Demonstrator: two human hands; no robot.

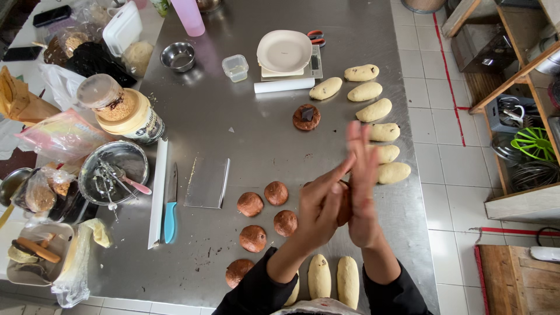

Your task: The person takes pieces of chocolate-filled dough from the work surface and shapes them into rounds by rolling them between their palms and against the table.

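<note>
Nearest to the camera, at the near edge of the steel table [262, 134], sit a couple of pale shaped rolls [333, 279] between the two dark sleeves, with one brown dough ball [239, 271] just left of them. A bit farther, four more brown balls [263, 213] wait in a loose cluster, looking unshaped so far.

Above those, both hands are up off the table. The left hand [319, 211] and right hand [363, 186] press palm to palm with a brown dough piece [345, 204] squeezed between them, fingers stretched long and fairly flat. The right one is motion-blurred, so I'd say it's mid-roll.

Farther right, a curved row of pale finished rolls [376, 111] runs toward the far side. Near it one flattened brown disc [307, 117] has a dark chunk on top, not closed up yet. So the pale batch looks done, and the brown batch is mostly left.

Far back stands a scale with a white plate [284, 51].
</note>
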